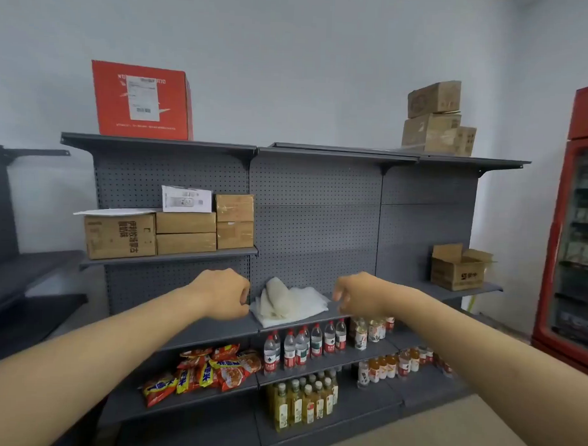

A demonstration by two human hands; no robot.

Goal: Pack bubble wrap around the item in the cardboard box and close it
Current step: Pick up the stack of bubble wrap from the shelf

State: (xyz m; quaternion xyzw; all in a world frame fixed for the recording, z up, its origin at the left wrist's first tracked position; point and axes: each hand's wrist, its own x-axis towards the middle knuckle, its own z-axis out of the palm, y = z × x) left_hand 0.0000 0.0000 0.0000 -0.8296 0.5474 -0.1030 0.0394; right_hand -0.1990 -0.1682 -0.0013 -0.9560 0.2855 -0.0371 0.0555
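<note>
A pile of white bubble wrap (291, 302) lies on the middle grey shelf (215, 330), one piece rolled on top of flat sheets. My left hand (225, 292) hovers just left of the pile, fingers curled and holding nothing. My right hand (358, 295) hangs just right of it, fingers loosely bent downward and apart, empty. An open cardboard box (457, 268) with raised flaps stands on the right shelf, well away from both hands. Its inside is hidden.
Closed cardboard boxes (186, 225) are stacked on the upper left shelf, a red box (142, 100) and more cartons (436, 121) on top. Water bottles (301, 346), snack bags (207, 370) and drink bottles fill the lower shelves. A red fridge (575, 232) stands at the right.
</note>
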